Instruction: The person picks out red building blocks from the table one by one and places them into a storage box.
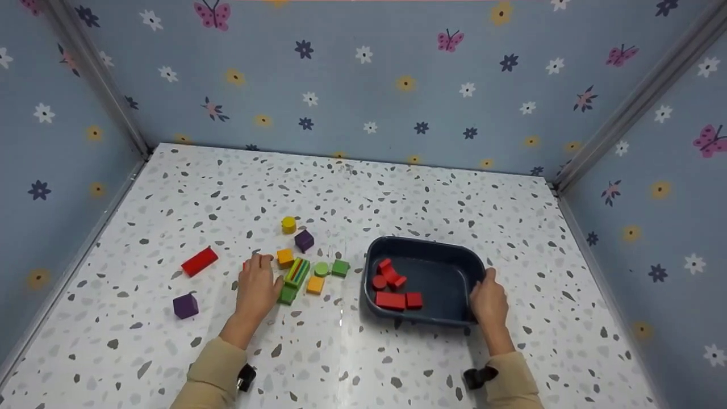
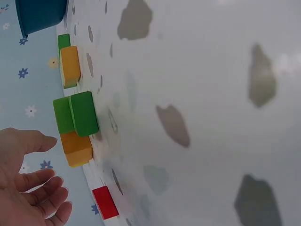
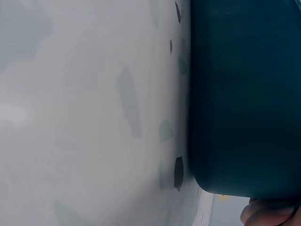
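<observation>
My left hand (image 1: 258, 288) is over the left group of blocks, fingers loosely bent and apart from the thumb. A red block (image 2: 105, 202) lies just beyond its fingertips, mostly hidden by the hand in the head view. Beside the thumb are a green block (image 1: 287, 295), a striped block (image 1: 297, 271) and an orange block (image 1: 285, 258). My right hand (image 1: 489, 298) grips the right rim of a dark blue plastic tub (image 1: 426, 322). Inside the tub's left part lie several red blocks (image 1: 391, 301), one of them arch-shaped.
Further left lie a long red block (image 1: 199, 262) and a purple cube (image 1: 186, 306). Behind the group are a yellow cylinder (image 1: 289, 225) and another purple cube (image 1: 304, 241). A light green round block (image 1: 321, 269) and a green block (image 1: 340, 268) sit nearer the tub. Patterned walls (image 1: 363, 85) enclose the speckled table.
</observation>
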A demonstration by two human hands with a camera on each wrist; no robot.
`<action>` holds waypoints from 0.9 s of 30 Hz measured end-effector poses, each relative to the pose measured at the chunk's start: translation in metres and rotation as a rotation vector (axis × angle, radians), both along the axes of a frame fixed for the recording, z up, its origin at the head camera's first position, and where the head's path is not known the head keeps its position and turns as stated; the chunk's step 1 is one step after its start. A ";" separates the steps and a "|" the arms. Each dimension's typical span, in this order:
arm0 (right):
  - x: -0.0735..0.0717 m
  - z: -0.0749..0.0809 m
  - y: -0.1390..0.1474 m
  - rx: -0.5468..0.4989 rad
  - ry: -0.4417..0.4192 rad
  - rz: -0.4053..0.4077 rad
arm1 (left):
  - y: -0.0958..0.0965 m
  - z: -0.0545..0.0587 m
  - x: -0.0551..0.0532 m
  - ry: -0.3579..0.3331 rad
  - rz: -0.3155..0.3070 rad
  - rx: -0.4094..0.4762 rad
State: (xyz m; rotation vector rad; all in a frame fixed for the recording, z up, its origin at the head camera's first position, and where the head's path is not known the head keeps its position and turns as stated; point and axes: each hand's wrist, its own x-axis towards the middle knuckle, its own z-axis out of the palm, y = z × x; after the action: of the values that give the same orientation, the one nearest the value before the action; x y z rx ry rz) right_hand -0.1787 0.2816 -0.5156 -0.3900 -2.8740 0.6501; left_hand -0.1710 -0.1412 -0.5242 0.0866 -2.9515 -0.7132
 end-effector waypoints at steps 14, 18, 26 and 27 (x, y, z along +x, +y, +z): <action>0.001 -0.002 0.001 0.015 0.033 0.017 | -0.021 -0.010 -0.005 -0.040 0.039 -0.024; 0.001 -0.002 0.001 0.010 0.018 0.009 | -0.024 -0.010 -0.007 -0.072 0.029 -0.006; 0.001 0.000 0.001 0.001 -0.005 0.004 | -0.027 -0.010 -0.012 -0.138 0.024 0.028; 0.001 0.000 0.001 0.001 -0.004 0.005 | -0.028 -0.010 -0.012 -0.143 0.024 0.028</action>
State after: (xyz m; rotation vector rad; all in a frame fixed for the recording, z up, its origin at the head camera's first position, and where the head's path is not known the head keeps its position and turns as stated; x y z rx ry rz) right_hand -0.1781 0.2823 -0.5157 -0.3849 -2.8794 0.6491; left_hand -0.1834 -0.1688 -0.5341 0.1819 -3.0702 -0.7771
